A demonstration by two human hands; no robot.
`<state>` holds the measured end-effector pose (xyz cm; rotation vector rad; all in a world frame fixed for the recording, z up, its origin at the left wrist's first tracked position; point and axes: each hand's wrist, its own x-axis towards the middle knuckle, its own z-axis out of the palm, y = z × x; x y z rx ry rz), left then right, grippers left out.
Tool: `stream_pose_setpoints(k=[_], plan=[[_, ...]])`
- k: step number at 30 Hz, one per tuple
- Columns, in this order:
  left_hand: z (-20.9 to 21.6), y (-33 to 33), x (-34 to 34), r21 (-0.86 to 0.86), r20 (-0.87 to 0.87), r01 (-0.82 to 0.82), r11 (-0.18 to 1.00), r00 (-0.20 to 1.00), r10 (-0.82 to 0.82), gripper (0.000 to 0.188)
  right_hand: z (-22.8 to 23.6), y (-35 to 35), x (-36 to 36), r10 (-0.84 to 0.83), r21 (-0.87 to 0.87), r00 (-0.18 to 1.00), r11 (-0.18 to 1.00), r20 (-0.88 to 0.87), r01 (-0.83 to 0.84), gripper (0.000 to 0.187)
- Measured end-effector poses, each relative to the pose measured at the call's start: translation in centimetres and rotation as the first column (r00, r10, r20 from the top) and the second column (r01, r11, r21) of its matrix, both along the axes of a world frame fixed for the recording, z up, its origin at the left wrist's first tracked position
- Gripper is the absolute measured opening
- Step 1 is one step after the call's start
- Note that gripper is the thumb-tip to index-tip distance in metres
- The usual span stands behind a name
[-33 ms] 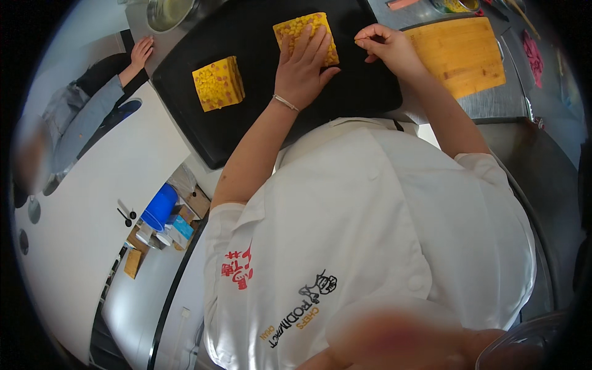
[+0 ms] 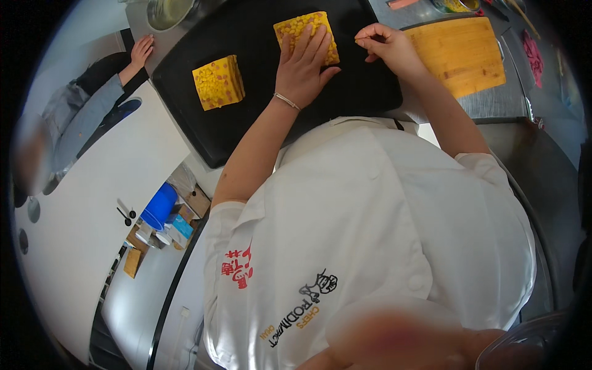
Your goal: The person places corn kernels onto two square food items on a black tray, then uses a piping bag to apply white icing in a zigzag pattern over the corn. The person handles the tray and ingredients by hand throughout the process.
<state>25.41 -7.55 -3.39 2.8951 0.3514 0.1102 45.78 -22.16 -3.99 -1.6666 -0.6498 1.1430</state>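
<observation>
My left hand (image 2: 303, 65) lies flat with its fingers stretched over a square, corn-topped food block (image 2: 283, 28) at the far edge of a black tray (image 2: 191, 139). Yellow kernels and pinkish bits cover the block's top. Another such block (image 2: 216, 86) sits to the left on the tray; layers show along its right side. To the right of the covered block, my right hand (image 2: 391, 52) is held over the tray with thumb and forefinger pinched. Whatever is between those fingertips is too small to make out.
A wooden cutting board (image 2: 459, 58) lies right of the tray, with a pink cloth (image 2: 533, 58) farther right. Metal bowls (image 2: 169, 13) (image 2: 456, 5) stand at the far side. At left, another person's hand (image 2: 142, 50) rests on the counter edge.
</observation>
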Motion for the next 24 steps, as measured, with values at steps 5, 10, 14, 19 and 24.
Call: stream_pose_setpoints(k=[5,10,14,19,24], plan=[[0.7,-0.7,-0.3,0.063,0.014,0.051,0.997,0.999,-0.052,0.081,0.2,0.0,-0.2,-0.02,-0.001,0.999,1.0,0.028,0.02,0.016],[-0.4,-2.3,-0.1,0.175,-0.048,0.099,0.98,0.995,-0.092,0.084,0.8,-0.1,-0.3,-0.015,0.014,1.0,1.0,-0.001,0.015,0.014],[-1.3,-2.5,-0.2,0.178,-0.047,0.069,0.982,0.997,-0.062,0.085,1.3,-0.6,-0.5,-0.019,-0.013,1.0,1.0,0.002,0.019,0.014],[-0.1,-2.1,-0.9,-0.017,0.117,0.014,1.0,0.993,-0.012,0.085,1.4,-0.9,-0.5,-0.042,0.023,0.999,0.999,-0.006,0.042,0.013],[1.1,1.8,-4.5,-0.065,0.26,-0.333,0.941,0.904,0.339,0.077,1.8,-1.4,-0.4,-0.052,0.016,0.999,0.999,-0.009,0.052,0.013]])
